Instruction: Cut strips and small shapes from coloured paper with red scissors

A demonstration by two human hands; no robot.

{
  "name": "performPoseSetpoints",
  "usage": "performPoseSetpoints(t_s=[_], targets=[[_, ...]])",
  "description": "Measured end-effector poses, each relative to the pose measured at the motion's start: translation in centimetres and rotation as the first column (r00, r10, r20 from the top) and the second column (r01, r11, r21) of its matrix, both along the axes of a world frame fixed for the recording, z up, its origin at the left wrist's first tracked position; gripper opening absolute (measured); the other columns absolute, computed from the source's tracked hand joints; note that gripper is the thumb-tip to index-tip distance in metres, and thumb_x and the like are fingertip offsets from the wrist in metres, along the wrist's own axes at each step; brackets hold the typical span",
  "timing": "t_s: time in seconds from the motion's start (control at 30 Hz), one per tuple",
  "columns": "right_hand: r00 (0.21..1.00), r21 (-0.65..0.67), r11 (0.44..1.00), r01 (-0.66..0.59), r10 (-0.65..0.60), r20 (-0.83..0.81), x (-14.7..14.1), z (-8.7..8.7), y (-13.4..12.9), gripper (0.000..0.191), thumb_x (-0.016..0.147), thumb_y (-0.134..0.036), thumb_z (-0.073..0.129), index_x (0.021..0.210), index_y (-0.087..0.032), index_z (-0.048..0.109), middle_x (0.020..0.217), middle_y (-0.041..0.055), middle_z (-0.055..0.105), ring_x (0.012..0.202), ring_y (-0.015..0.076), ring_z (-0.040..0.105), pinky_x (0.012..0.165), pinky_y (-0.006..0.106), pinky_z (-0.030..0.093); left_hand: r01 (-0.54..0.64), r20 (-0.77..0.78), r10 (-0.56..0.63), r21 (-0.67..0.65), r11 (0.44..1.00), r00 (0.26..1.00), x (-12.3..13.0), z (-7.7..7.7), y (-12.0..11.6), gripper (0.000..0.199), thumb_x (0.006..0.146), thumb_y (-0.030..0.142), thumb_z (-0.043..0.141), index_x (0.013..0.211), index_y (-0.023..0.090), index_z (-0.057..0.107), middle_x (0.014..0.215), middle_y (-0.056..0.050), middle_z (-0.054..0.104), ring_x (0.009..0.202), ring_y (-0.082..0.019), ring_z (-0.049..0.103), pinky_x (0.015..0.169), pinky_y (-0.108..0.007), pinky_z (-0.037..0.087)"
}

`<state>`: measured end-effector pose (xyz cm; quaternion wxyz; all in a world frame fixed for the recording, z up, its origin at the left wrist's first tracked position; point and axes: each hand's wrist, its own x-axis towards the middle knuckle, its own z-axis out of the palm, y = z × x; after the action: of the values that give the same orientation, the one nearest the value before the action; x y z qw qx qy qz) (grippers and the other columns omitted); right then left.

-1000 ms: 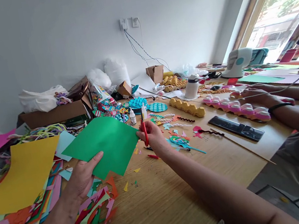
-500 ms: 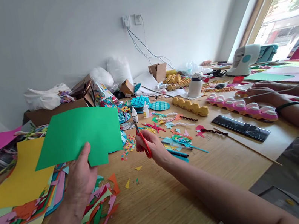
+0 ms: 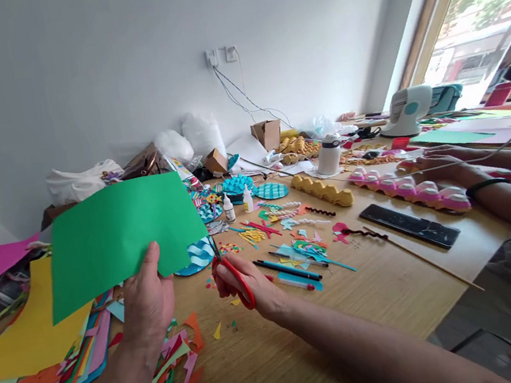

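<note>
My left hand (image 3: 149, 301) grips the lower edge of a green paper sheet (image 3: 120, 234), thumb on its front, holding it above the table. Red-handled scissors (image 3: 240, 282) are in my right hand (image 3: 249, 284), closed around the handles. Their blades point up beside the sheet's lower right corner; whether they touch the paper I cannot tell. Paper scraps (image 3: 170, 382) in orange, green and pink lie below my left hand. Under and left of the sheet are yellow paper (image 3: 30, 340) and a stack of coloured sheets.
Two small glue bottles (image 3: 248, 199), pens (image 3: 288, 269), a yellow egg-carton strip (image 3: 321, 190), a white bottle (image 3: 328, 154) and a black phone (image 3: 411, 225) lie ahead and right. Another person's hands (image 3: 441, 163) are at a pink-and-white egg-carton strip (image 3: 412, 188). A thin stick (image 3: 427, 254) slants across the right side.
The green sheet has turned in my left hand, and its cut-out notch no longer shows. My right hand with the scissors has moved left and lower, closer to the sheet. The view has shifted slightly.
</note>
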<state>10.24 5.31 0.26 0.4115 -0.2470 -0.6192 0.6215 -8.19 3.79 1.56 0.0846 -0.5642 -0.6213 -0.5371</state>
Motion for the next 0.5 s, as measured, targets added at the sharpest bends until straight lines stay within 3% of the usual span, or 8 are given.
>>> performPoseSetpoints(t_s=[0.13,0.27,0.5], targets=[[0.980,-0.105,0.994,0.044,-0.063,-0.190,-0.2,0.1,0.1,0.033,0.075,-0.048,0.056,0.072,-0.016,0.048,0.063,-0.0007,0.052,0.056,0.0093,0.047,0.054,0.022,0.037,-0.067,-0.049,0.066,-0.019,0.998,0.997,1.4,0.5,-0.3,0.038,0.062,0.013,0.061,0.100,0.016,0.064,0.116,-0.011,0.064,0.116,-0.032,0.050,0.107,-0.046,0.025],[0.922,-0.189,0.973,0.130,-0.188,-0.338,0.3,0.6,1.1,0.031,0.067,-0.040,0.066,0.077,-0.017,0.049,0.070,-0.0004,0.054,0.058,0.0094,0.048,0.055,0.022,0.038,0.049,0.054,-0.045,-0.074,0.996,0.998,2.2,0.6,-1.3,0.036,0.062,0.012,0.061,0.096,0.023,0.065,0.118,-0.003,0.063,0.123,-0.031,0.042,0.110,-0.044,0.020],[0.949,-0.198,0.975,0.105,-0.158,-0.273,0.5,1.1,1.1,0.034,0.056,-0.029,0.073,0.076,-0.019,0.049,0.062,-0.0054,0.052,0.054,0.0091,0.047,0.051,0.021,0.036,0.222,0.306,-0.169,-0.146,0.964,0.937,2.9,-0.1,-2.5,0.029,0.061,0.016,0.065,0.089,0.026,0.066,0.110,0.002,0.066,0.133,-0.029,0.026,0.113,-0.041,0.015]])
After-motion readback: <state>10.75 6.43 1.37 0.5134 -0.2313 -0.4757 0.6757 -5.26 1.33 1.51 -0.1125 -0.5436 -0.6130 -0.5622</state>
